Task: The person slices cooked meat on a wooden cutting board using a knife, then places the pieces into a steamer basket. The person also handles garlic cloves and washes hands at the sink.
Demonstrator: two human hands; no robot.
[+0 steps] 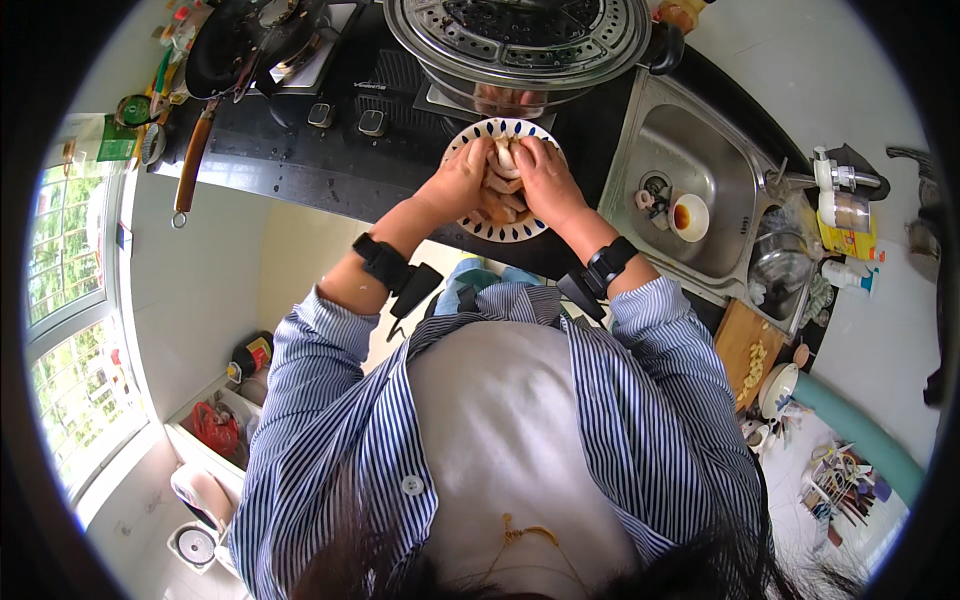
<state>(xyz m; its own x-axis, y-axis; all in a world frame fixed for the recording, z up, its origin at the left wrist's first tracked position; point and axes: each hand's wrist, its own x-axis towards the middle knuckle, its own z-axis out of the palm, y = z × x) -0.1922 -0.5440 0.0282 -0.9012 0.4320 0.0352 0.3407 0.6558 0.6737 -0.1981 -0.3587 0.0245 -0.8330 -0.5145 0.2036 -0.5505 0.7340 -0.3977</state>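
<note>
A round white plate with blue marks round its rim (515, 233) lies on the black counter, before the steamer. Pieces of what looks like raw meat (501, 206) rest on it. Over the plate, my left hand (459, 177) grips the left side of a pale, meat-like piece (504, 159). My right hand (546, 178) holds the same piece from the right, its thumb on top. Both sets of fingers curl round it, and their tips are partly hidden.
Behind the plate stands a large steamer with a perforated metal rack (517, 56). At left is a wok with a wooden handle (196, 154). A steel sink (701, 165) on the right holds a small white bowl (689, 217). Further right lies a wooden cutting board (739, 349) bearing chopped pieces.
</note>
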